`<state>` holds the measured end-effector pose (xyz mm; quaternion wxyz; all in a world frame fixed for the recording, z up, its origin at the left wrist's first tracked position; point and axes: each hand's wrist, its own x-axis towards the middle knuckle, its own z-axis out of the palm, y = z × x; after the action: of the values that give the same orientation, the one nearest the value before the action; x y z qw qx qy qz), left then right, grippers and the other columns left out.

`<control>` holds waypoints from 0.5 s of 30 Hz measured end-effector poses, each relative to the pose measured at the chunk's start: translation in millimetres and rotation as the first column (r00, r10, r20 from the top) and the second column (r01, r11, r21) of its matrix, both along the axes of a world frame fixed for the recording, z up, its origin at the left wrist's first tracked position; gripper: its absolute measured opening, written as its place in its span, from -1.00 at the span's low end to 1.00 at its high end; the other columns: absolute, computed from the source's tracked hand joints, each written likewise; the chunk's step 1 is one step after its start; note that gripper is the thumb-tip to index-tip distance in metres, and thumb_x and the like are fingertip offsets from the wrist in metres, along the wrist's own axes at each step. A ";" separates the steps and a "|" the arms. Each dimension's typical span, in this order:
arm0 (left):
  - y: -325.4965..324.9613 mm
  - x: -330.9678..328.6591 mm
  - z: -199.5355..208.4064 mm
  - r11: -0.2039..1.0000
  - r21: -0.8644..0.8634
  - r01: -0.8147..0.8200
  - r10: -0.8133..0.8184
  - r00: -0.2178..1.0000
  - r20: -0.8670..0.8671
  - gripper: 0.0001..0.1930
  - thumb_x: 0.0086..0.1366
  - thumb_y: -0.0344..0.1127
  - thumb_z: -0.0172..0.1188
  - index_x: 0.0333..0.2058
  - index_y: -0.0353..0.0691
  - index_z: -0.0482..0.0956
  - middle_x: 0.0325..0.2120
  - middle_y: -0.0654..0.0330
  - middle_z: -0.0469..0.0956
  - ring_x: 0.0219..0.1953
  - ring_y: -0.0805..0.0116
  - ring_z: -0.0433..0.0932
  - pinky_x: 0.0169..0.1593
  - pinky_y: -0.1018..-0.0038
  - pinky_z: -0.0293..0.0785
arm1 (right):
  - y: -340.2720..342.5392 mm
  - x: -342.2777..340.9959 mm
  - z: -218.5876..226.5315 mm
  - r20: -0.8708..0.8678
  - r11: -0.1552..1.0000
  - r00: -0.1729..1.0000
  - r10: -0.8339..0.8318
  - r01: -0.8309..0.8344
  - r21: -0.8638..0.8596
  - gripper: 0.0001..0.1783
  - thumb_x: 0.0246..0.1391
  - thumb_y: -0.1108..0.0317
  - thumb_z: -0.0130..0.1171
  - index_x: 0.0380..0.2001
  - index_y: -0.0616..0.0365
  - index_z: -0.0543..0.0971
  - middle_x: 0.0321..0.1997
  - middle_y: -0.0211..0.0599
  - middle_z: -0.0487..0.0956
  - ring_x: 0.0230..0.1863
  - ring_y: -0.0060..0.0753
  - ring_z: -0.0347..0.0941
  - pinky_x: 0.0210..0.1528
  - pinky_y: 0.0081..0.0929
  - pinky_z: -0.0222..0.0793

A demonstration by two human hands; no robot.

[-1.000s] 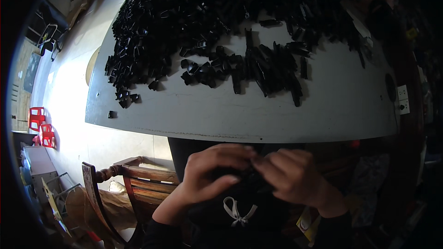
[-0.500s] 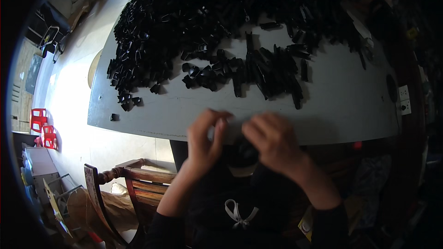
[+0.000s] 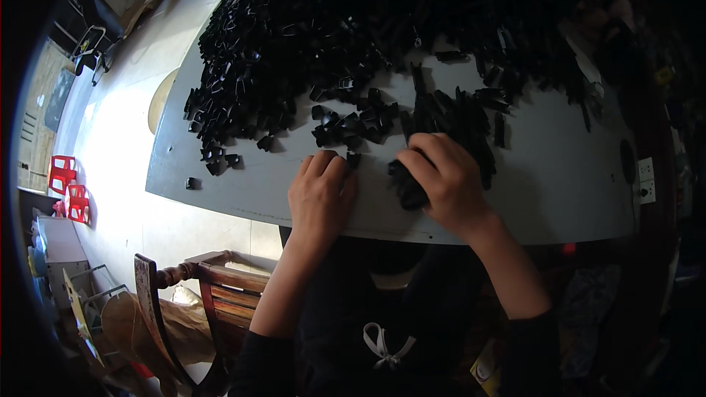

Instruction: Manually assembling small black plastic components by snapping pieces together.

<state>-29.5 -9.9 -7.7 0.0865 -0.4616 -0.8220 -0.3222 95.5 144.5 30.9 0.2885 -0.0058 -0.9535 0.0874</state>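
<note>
My left hand (image 3: pixel 321 190) is curled just inside the near edge of the table, fingers pinched. A small black plastic piece (image 3: pixel 353 159) shows at its fingertips. To its right, my right hand (image 3: pixel 447 180) is wrapped round a dark bundle of black plastic pieces (image 3: pixel 409 186); my fingers cover part of it. Long black strips (image 3: pixel 463 121) lie right behind that hand. Short curved black pieces (image 3: pixel 346 126) lie loose beyond the left hand.
A big heap of black pieces (image 3: pixel 257 66) covers the far part of the grey table (image 3: pixel 243 195). One stray piece (image 3: pixel 191 184) lies near the left edge. A wooden chair (image 3: pixel 228 290) stands at lower left, red stools (image 3: pixel 77 202) further left, and a wall socket (image 3: pixel 646 180) at right.
Both hands have moved away from me, from the table's near edge onto its top. A small piece now shows at the left fingertips, and the right hand's bundle has come into clearer sight.
</note>
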 end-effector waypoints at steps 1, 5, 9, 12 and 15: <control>-5.0 -1.8 -0.5 1.000 0.000 -0.008 0.008 1.000 0.007 -0.85 0.02 -0.35 0.28 -0.44 -0.16 0.48 -0.42 0.19 0.44 -0.33 0.17 0.49 -0.32 0.30 0.43 | -8.2 4.5 2.5 -0.056 0.994 0.998 -0.029 0.023 -0.108 -0.75 -0.22 0.55 0.19 -0.34 0.23 0.53 -0.34 -0.27 0.50 -0.21 -0.28 0.48 -0.26 -0.35 0.45; 13.9 2.9 6.9 0.999 -0.034 -0.036 0.040 0.992 0.122 -0.82 0.06 -0.31 0.30 -0.39 -0.18 0.48 -0.39 0.18 0.46 -0.28 0.12 0.49 -0.29 0.26 0.40 | -14.7 39.6 3.3 -0.037 0.965 0.998 -0.045 0.034 -0.261 -0.65 -0.23 0.61 0.19 -0.24 0.23 0.49 -0.24 -0.16 0.54 -0.22 -0.12 0.52 -0.24 -0.29 0.48; 17.3 2.0 4.2 0.986 -0.155 -0.059 0.067 0.997 0.047 -0.80 0.06 -0.31 0.30 -0.38 -0.19 0.48 -0.38 0.18 0.47 -0.28 0.12 0.50 -0.29 0.27 0.41 | -30.3 58.1 5.5 0.116 0.911 0.992 -0.042 0.086 -0.402 -0.58 -0.23 0.66 0.16 -0.18 0.26 0.47 -0.26 -0.16 0.56 -0.21 -0.12 0.55 -0.19 -0.32 0.50; 20.8 6.0 8.5 0.991 -0.126 -0.042 0.048 0.998 0.043 -0.82 0.07 -0.30 0.29 -0.39 -0.19 0.49 -0.38 0.18 0.47 -0.29 0.13 0.50 -0.29 0.26 0.43 | -37.0 68.6 3.9 0.120 0.880 0.987 -0.105 0.149 -0.451 -0.56 -0.26 0.68 0.16 -0.16 0.27 0.47 -0.29 -0.14 0.55 -0.26 -0.15 0.54 -0.24 -0.34 0.49; 4.3 6.7 9.1 0.994 -0.080 0.080 -0.072 0.992 0.102 -0.86 0.04 -0.41 0.29 -0.40 -0.23 0.54 -0.35 0.17 0.53 -0.26 0.16 0.55 -0.23 0.31 0.48 | -39.8 71.5 4.8 0.081 0.863 0.989 -0.122 0.146 -0.484 -0.59 -0.25 0.65 0.17 -0.20 0.28 0.49 -0.32 -0.13 0.55 -0.31 -0.16 0.54 -0.28 -0.34 0.48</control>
<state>-22.7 -5.6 1.4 0.0138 -0.4792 -0.8199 -0.3131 167.0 104.7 35.7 0.2604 -0.1465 -0.9043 0.3049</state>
